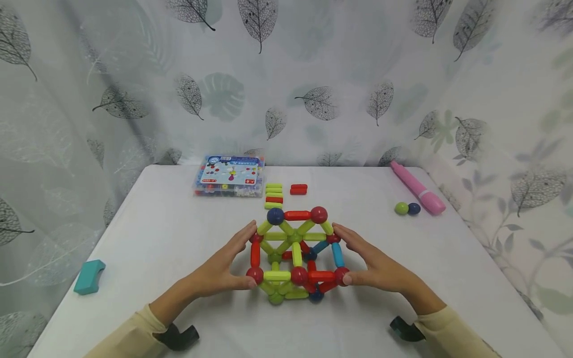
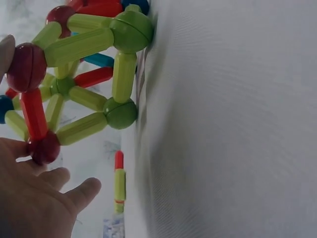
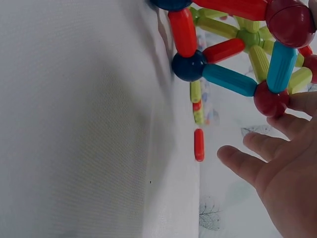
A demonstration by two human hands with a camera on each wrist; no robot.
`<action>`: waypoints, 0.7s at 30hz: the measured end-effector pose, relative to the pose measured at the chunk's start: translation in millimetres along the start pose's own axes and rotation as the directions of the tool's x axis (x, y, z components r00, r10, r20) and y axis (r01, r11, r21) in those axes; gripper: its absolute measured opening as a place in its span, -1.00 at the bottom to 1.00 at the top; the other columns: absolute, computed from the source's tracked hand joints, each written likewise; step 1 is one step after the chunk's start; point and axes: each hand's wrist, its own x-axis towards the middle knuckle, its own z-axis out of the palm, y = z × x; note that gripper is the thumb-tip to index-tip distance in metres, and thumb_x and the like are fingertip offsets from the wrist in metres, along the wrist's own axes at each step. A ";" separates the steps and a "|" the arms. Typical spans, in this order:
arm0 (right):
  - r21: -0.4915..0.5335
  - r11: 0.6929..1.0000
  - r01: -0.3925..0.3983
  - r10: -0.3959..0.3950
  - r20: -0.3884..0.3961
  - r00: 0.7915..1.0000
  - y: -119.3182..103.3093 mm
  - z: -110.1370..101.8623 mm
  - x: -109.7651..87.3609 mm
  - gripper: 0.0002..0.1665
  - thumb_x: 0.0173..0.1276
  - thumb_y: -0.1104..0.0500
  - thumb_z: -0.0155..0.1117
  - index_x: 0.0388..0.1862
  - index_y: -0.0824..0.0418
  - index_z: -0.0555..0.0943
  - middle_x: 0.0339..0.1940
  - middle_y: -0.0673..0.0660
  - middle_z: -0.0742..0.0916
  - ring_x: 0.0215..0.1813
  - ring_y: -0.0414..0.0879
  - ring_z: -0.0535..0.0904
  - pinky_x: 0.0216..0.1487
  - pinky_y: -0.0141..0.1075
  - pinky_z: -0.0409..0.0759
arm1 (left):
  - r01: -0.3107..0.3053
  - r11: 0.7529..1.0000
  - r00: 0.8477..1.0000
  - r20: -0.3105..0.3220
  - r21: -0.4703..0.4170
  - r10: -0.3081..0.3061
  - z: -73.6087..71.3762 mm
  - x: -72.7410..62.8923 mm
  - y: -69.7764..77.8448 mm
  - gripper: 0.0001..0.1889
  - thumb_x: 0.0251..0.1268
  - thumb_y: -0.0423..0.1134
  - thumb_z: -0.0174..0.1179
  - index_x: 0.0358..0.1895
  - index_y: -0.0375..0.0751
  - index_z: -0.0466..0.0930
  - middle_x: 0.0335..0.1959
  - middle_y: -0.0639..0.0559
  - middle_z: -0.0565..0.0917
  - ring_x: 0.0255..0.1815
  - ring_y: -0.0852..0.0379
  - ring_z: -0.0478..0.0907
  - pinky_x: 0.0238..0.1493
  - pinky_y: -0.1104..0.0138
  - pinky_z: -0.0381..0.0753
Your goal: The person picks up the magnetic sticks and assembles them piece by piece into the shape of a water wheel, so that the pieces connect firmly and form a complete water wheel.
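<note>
A frame of magnetic rods and balls point(image 1: 294, 237) stands on the white table between both hands, built of lime, red and blue rods with red, green and dark blue balls. My left hand point(image 1: 224, 266) grips its left side, thumb at the front red ball and index finger at the rear one. On the opposite side my right hand point(image 1: 380, 263) holds the matching red balls the same way. In the left wrist view, two green balls point(image 2: 121, 113) sit at the table surface; the right wrist view shows a dark blue ball point(image 3: 189, 65) low down too.
Behind the frame lie loose lime rods point(image 1: 274, 189) and red rods point(image 1: 298, 189), near a clear box of parts point(image 1: 230, 176). At right are a green ball point(image 1: 401, 208), a blue ball point(image 1: 414, 209) and a pink pen-shaped object point(image 1: 418, 189). A teal block point(image 1: 89, 277) sits at the left edge.
</note>
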 end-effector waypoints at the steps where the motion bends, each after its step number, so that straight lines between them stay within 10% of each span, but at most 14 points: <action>1: 0.000 1.000 0.003 -0.003 0.003 1.000 -0.2 -0.1 0.0 0.16 0.24 -0.18 0.41 0.69 -0.25 -0.03 0.68 0.02 0.14 0.59 0.18 0.18 0.32 0.29 0.43 | -0.002 1.000 1.000 0.001 0.002 0.002 0.0 0.0 0.1 0.14 0.09 0.20 0.44 0.66 0.27 -0.13 0.69 0.14 -0.04 0.63 -0.06 0.09 0.35 -0.07 0.44; 21: 0.056 0.998 0.009 -0.010 0.023 1.000 0.2 -0.7 0.1 0.17 0.27 -0.16 0.41 0.69 -0.24 -0.07 0.68 0.10 0.11 0.58 0.26 0.15 0.26 0.31 0.47 | -0.012 0.999 1.000 0.002 -0.035 0.012 3.3 -0.6 -5.1 0.14 0.12 0.18 0.44 0.67 0.30 -0.17 0.70 0.17 -0.13 0.64 -0.09 0.06 0.31 -0.07 0.49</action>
